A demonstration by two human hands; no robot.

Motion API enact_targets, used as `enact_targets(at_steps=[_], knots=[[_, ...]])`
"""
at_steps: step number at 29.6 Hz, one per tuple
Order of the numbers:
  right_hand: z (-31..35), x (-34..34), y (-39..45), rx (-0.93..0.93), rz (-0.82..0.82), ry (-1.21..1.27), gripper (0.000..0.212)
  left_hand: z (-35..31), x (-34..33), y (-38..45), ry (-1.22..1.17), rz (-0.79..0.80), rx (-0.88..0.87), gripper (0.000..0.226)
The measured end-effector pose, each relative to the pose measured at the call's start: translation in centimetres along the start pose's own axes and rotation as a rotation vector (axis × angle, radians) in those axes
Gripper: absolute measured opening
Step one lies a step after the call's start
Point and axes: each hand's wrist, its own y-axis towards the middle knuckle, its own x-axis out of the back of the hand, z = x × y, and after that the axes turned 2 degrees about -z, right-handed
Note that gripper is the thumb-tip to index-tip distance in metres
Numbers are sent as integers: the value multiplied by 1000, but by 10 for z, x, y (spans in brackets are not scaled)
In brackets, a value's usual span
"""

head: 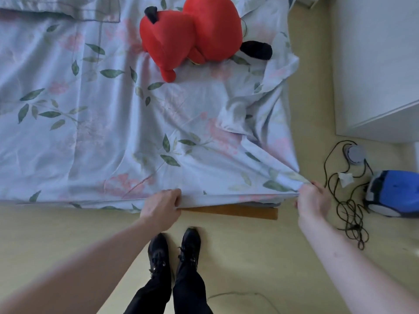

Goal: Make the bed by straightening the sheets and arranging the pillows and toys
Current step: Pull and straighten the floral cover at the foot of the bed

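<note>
Pale yellow flooring ran beside the bed where we stood. We judged the sheet (127,123) needed an even pull toward us and rightward, both grips level, to draw out the bunched folds at the right corner. It lay over the bed, pale blue with leaves and pink flowers, creased. Our left hand (162,206) pinched its near edge; our right hand (311,198) gripped the corner. Farther off sat a red plush toy (190,35) and, far left, a pillow (59,7).

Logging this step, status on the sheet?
Left hand and right hand both grip floral sheet edge. Corner still rumpled. Red plush toy lying on sheet.
</note>
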Motion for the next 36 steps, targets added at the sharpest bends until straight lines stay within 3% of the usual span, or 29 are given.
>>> enact_targets(at_steps=[6, 9, 12, 17, 21, 25, 28, 32, 33, 36], knots=[[-80, 42, 15, -464, -209, 185, 18, -6, -9, -5, 268, 133, -41, 22], [-127, 64, 16, -528, -166, 31, 20, 0, -12, -12, 319, 204, -62, 12], [-136, 54, 6, -393, 74, -191, 17, 2, -18, -16, 331, 233, -93, 11], [-87, -4, -17, 92, 335, -464, 18, -1, -21, -17, 356, 245, -116, 14], [-36, -51, -12, 403, 360, -536, 58, -1, -22, -10, 372, 283, -134, 12], [-7, -84, 13, 532, 295, -608, 75, 5, -25, -3, 340, 291, -86, 7], [0, -88, 40, 558, 273, -655, 71, 5, -27, 0, 339, 244, -60, 7], [-7, -86, 70, 463, 313, -787, 71, -8, -40, 1, 343, 69, -58, 17], [-11, -86, 75, 458, 322, -810, 65, -13, -45, 2, 335, 15, -67, 19], [-27, -85, 87, 520, 301, -846, 21, -21, -52, 7, 325, -90, -70, 24]])
